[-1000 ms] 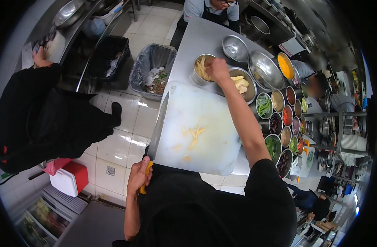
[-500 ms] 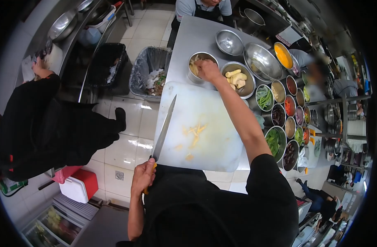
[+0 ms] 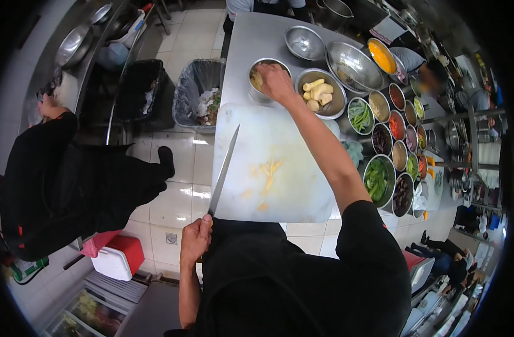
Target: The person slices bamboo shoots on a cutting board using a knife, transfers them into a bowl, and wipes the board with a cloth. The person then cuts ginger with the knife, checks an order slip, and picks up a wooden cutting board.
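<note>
My left hand is closed round the handle of a long knife, whose blade points away from me over the left side of a white cutting board. A few yellowish strips lie mid-board. My right hand reaches into a round metal container beyond the board; its fingertips are hidden inside, where pale strips show. Just right of it stands a metal bowl with peeled yellow pieces.
Metal bowls stand farther back. Several containers of cut vegetables fill the table's right side. A lined bin stands left of the table. A co-worker in black is at the left; another person stands beyond the table.
My right hand has gone from above the container's right edge down into it. The knife blade, earlier along the board's left edge, now lies over the board. The whole view has shifted.
</note>
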### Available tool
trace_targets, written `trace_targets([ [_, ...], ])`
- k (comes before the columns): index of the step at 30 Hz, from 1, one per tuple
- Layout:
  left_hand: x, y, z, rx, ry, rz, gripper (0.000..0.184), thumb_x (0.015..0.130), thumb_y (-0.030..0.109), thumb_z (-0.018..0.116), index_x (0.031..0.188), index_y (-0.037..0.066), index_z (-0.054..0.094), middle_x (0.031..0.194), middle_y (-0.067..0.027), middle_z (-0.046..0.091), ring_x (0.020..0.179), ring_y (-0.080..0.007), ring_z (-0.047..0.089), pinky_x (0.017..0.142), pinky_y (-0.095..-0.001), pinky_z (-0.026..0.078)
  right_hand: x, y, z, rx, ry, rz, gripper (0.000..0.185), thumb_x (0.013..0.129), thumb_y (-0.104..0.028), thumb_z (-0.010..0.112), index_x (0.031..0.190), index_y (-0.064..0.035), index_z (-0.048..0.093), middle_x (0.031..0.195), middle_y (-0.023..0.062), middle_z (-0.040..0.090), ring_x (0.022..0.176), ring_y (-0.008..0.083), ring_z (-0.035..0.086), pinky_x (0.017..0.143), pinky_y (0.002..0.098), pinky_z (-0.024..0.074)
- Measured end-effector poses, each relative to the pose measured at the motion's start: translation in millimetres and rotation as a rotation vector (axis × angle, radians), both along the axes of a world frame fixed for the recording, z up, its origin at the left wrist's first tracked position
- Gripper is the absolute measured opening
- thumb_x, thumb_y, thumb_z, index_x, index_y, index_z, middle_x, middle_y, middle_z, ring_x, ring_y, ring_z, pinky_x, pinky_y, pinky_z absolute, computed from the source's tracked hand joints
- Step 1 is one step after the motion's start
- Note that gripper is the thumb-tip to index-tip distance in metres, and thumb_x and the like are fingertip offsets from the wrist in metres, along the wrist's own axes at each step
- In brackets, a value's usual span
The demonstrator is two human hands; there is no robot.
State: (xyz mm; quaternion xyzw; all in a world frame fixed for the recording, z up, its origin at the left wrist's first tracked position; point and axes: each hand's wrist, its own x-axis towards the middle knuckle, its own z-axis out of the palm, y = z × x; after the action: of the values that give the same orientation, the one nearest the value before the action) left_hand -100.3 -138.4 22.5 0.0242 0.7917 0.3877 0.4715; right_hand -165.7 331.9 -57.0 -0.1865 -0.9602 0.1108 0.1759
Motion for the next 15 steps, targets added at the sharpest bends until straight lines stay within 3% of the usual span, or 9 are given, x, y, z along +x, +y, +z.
trace_targets([
  [5, -3.9, -1.7, -5.0, -0.029, 0.092, -0.091, 0.061, 0.100, 0.051, 0.051, 0.074, -0.003, 0.060, 0.051, -0.0054, 0.051, 0.047, -0.0115, 0.052, 0.046, -0.0313, 0.041, -7.2, -3.4, 24.0, -0.040, -0.374, -0.126, 0.028, 0.074, -0.013, 0.065, 0.101, -0.0070, 0.072, 0.105, 0.0130, 0.070, 0.104, 0.0340, 0.061, 0.089, 0.0444, 0.0507],
  [8, -7.6, 2.4, -1.0, -0.061, 0.201, -0.181, 0.060, 0.100, 0.049, 0.051, 0.074, -0.004, 0.059, 0.053, -0.0133, 0.055, 0.051, -0.0250, 0.059, 0.053, -0.0392, 0.045, -1.3, -3.5, 26.1, -0.019, -0.075, -0.105, 0.020, 0.075, -0.012, 0.066, 0.093, -0.0056, 0.073, 0.101, 0.0140, 0.070, 0.102, 0.0348, 0.062, 0.089, 0.0430, 0.0504],
  [12, -19.2, 6.9, -2.7, -0.091, 0.452, -0.360, 0.058, 0.100, 0.048, 0.052, 0.075, -0.004, 0.059, 0.064, -0.0286, 0.059, 0.067, -0.0514, 0.058, 0.062, -0.0524, 0.047, 20.4, -16.5, 38.8, -0.142, 0.286, -0.124, 0.016, 0.079, -0.010, 0.066, 0.092, -0.0032, 0.073, 0.097, 0.0160, 0.070, 0.095, 0.0364, 0.062, 0.085, 0.0436, 0.0501],
  [15, -31.1, 13.7, -3.6, -0.144, 0.547, -0.451, 0.057, 0.100, 0.048, 0.051, 0.077, -0.003, 0.059, 0.064, -0.0284, 0.060, 0.068, -0.0500, 0.061, 0.063, -0.0539, 0.048, 61.8, -53.1, 58.4, -0.337, 0.310, -0.133, 0.015, 0.081, -0.007, 0.065, 0.094, -0.0024, 0.072, 0.096, 0.0174, 0.069, 0.092, 0.0377, 0.062, 0.084, 0.0451, 0.0491],
])
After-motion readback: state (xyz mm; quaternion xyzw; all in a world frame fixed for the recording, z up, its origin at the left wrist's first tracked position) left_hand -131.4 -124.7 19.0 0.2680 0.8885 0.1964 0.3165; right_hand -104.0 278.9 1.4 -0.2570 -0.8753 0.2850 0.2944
